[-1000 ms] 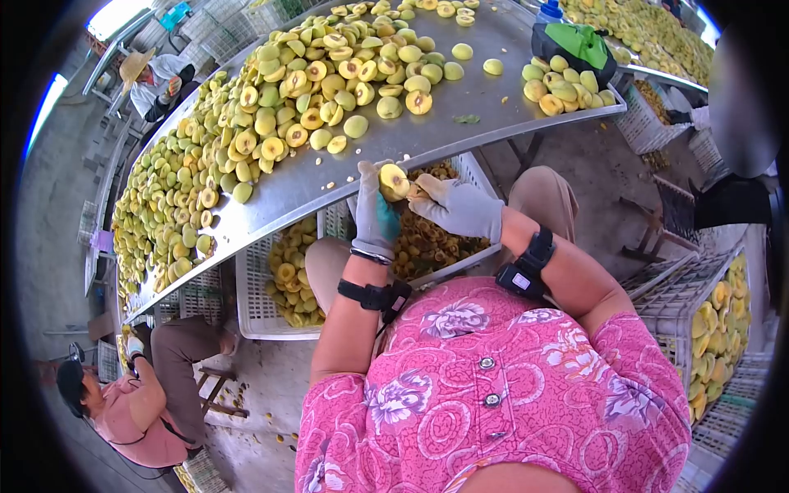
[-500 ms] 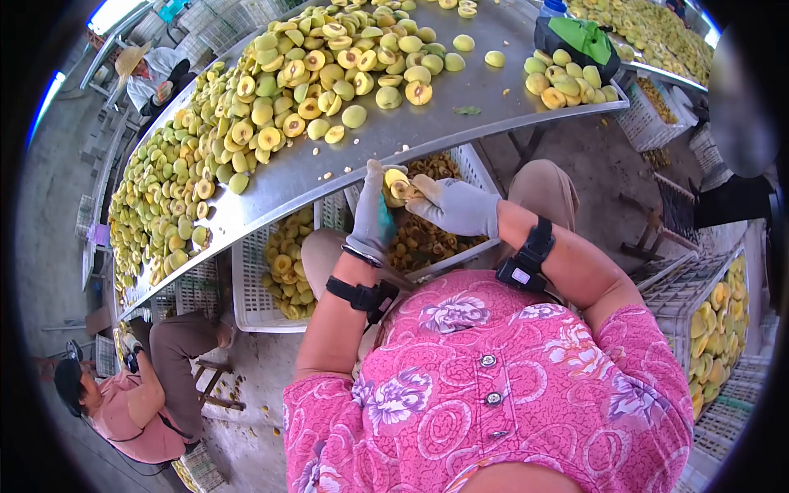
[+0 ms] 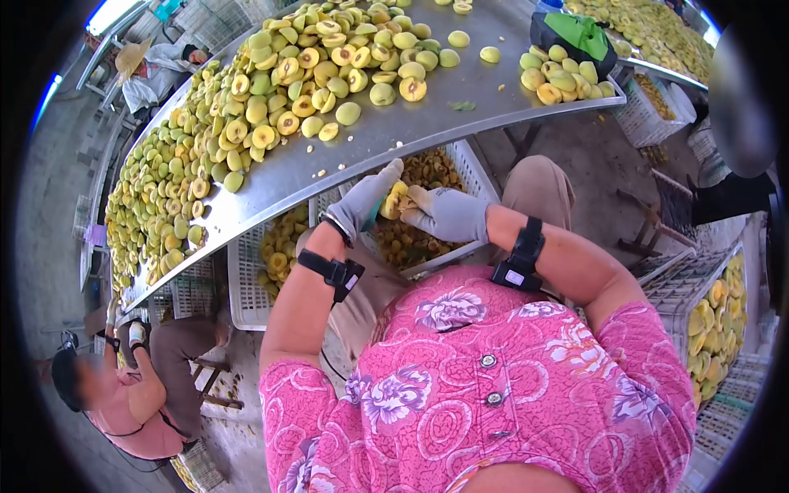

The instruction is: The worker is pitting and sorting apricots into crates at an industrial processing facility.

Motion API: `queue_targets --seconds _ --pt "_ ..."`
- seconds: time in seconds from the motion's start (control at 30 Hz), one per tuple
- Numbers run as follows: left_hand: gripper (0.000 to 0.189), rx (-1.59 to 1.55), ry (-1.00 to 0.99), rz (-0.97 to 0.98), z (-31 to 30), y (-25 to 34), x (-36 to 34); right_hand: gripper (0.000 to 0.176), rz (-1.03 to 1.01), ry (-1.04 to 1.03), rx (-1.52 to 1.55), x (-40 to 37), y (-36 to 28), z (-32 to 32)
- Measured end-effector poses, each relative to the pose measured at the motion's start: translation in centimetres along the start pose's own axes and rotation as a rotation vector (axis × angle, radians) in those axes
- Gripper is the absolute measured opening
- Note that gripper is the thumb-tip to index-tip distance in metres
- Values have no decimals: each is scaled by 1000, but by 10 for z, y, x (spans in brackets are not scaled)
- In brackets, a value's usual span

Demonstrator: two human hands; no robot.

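Both of my hands wear pale grey gloves and meet over a white crate (image 3: 479, 177) of brown fruit scraps (image 3: 433, 171) below the table's front edge. My left hand (image 3: 367, 200) is closed around a yellow fruit piece (image 3: 394, 201), with its thumb side up. The fingers of my right hand (image 3: 452, 215) are pressed together on the same fruit from the right. The fingertips partly hide the fruit. Beyond them, many halved yellow-green fruits (image 3: 304, 82) lie heaped on the metal table (image 3: 370, 137).
A crate (image 3: 246, 283) of yellow fruit halves stands left of my knees. A small fruit pile (image 3: 567, 78) lies beside a green and black bag (image 3: 579, 37). One co-worker (image 3: 123, 403) sits at lower left, another (image 3: 152, 78) at upper left. A full crate (image 3: 711, 329) stands right.
My left hand has tilted and its forearm has swung left, while the fruit stays between both hands. The co-worker at lower left has raised the head and moved the arms.
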State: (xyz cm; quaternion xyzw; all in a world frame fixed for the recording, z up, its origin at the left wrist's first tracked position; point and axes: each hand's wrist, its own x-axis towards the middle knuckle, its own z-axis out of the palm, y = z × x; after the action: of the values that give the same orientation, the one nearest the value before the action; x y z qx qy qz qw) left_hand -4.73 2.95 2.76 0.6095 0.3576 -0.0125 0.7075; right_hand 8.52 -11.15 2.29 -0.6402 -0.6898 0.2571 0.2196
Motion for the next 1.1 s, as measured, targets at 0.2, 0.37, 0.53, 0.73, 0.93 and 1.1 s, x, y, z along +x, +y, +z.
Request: queue_targets --seconds 0.2,0.37,0.53,0.73,0.93,1.1 --pt "64 -353 -22 307 1 -33 10 36 15 242 247 12 3 8" --pt "53 -652 335 918 34 -38 18 32 211 46 925 20 -22 8" --pt "46 -783 445 769 32 -24 14 31 263 -74 1161 18 -22 12" --pt "48 -768 334 622 24 -23 13 31 291 -88 1109 15 -20 19" --pt "52 -688 391 603 31 -8 -7 31 297 -103 1167 10 -25 22" --pt "56 -460 192 568 16 -14 -6 35 371 -248 1374 7 -21 25"
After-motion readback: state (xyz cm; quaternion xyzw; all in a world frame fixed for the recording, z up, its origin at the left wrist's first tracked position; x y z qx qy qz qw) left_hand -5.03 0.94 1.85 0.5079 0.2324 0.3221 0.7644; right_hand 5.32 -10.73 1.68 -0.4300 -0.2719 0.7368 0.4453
